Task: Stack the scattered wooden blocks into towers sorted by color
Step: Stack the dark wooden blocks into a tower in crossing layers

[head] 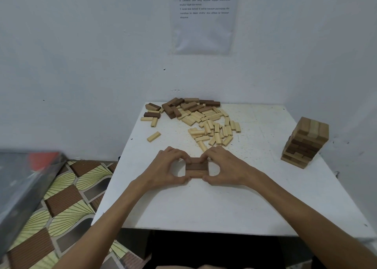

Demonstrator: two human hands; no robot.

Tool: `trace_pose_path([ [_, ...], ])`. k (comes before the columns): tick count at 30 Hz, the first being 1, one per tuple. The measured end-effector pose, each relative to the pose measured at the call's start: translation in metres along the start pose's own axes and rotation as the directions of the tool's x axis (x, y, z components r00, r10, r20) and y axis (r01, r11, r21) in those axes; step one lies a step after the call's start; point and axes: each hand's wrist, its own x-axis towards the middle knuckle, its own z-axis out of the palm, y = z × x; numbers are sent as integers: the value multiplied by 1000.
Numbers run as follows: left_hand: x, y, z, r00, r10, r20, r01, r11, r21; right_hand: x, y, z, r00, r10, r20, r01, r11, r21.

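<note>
A flat row of three brown blocks (196, 167) lies side by side near the middle of the white table (204, 207). My left hand (169, 166) pinches the row's left end and my right hand (222, 166) its right end, fingers and thumbs pressing from both sides. Behind them spreads a pile of several pale blocks (212, 129), with several dark brown blocks (183, 106) mixed in at the back. One pale block (153, 136) lies alone to the left. A brown tower (306, 142) stands at the right.
The table stands in a corner against white walls, with a printed sheet (204, 17) on the back wall. The table's left edge drops to a patterned floor (67, 197). A grey plastic-covered object (22, 183) leans at the far left.
</note>
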Motion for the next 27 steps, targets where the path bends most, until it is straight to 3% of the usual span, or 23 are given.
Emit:
trace_pose_path([
  [10, 49, 19, -30, 995, 101, 10, -98, 985, -141, 3, -1, -60, 996, -64, -61, 59, 996, -74],
  [27, 213, 109, -26, 944, 318, 90, -293, 932, -214, -64, 36, -201, 941, 223, -256, -256, 961, -105],
])
